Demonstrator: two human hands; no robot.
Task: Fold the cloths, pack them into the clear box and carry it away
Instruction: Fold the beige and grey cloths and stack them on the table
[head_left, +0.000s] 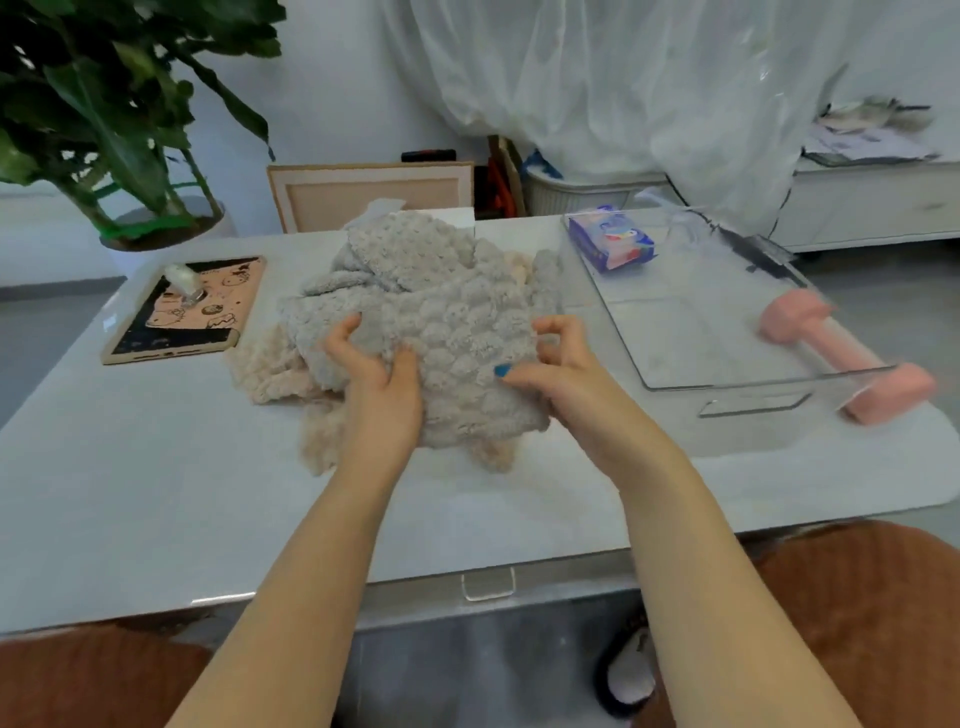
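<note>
At the far left of the white table (156, 493), a pink-cased tablet (187, 312) lies flat, well apart from where you work. Next to it the beige fluffy cloth (270, 369) sits crumpled on the table, mostly buried under the grey bubble-textured cloth (457, 306). The grey one is heaped on top, so it is the natural one to fold first.

Your left hand (382, 384) comes in palm down on the grey cloth's near left part. Its fingers (345, 332) are curled into the pile, bunching the fabric, with the thumb lying along the top. Your right hand (563, 376) mirrors it at the cloth's right edge, its fingers (553, 327) hooked round that edge and the thumb laid on the fabric. Both forearms reach straight forward with the wrists low. This hold looks meant to lift and spread the cloth before folding.

To the right, the clear plastic box (727, 332) stands open near the pile, handy for packing. A blue tissue pack (610, 244) lies in its far left corner. A pink dumbbell (841, 358) lies at the box's right side. You cannot tell through the clear wall whether it is inside or just beside.
</note>
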